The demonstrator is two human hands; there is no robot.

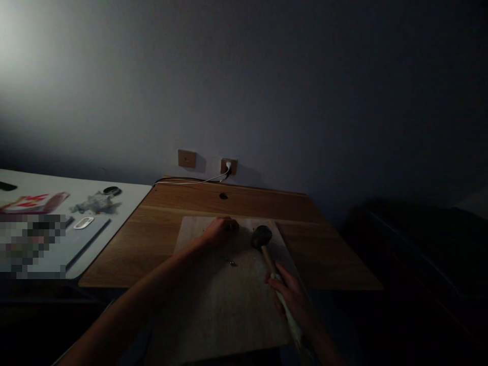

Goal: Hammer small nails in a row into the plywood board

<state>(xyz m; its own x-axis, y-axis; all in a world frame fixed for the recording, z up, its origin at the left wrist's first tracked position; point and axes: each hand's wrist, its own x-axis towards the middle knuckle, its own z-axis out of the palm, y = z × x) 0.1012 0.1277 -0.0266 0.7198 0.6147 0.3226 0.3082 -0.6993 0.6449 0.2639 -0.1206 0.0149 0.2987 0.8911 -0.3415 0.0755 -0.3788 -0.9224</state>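
While your left hand [220, 230] rests curled at the far edge of the board [217, 310], just above the middle of the frame, your right hand [292, 297] is clenched round the pale handle of the mallet [261, 237]. Its dark head lies on the board just right of your left knuckles. In this dim light it is not possible to tell whether the left hand pinches anything or only presses down.

A small metal piece [231, 263] lies loose on the board between the two hands, too small to identify. The board sits on the wooden desk [328, 254], and its near end seems to reach past the desk's front edge toward the bottom of the frame.

Judging from this, blows would land best on the far half, where the desk backs the wood; the overhanging part would likely bounce. Your grip sits about midway along the handle, which suits short, controlled taps. Because the mallet head is so close to your left fingers and the room is so dark, draw those fingers aside, or start with light taps. Press the left palm flat so the board does not skid.

At left centre, a white desk [129, 195] carries small clutter, and a white cable [198, 181] runs to a wall socket [229, 166] at upper centre, well apart from the work.
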